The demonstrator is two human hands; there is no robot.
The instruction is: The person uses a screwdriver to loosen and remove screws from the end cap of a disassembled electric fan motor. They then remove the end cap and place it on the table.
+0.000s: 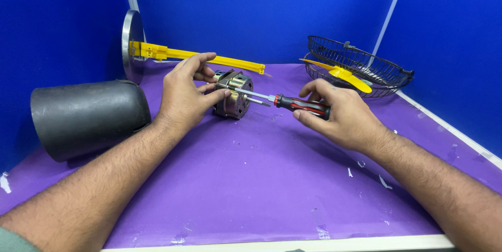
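Your left hand (183, 95) cups the small metal motor (234, 94) toward the counter's (261, 179) far edge, fingers half curled around its housing, while your right hand (340, 113) closes on the red-and-black screwdriver (293, 102), tip at the motor's face. Silver-grey, shaft protruding, the motor looks dense, rigid and smooth-sided; gripping around the casing seems surest.

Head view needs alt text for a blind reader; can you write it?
A left hand steadies a small metal fan motor on a purple table while the right hand aims a red-and-black screwdriver at it. A yellow fan blade lies in a wire guard behind.
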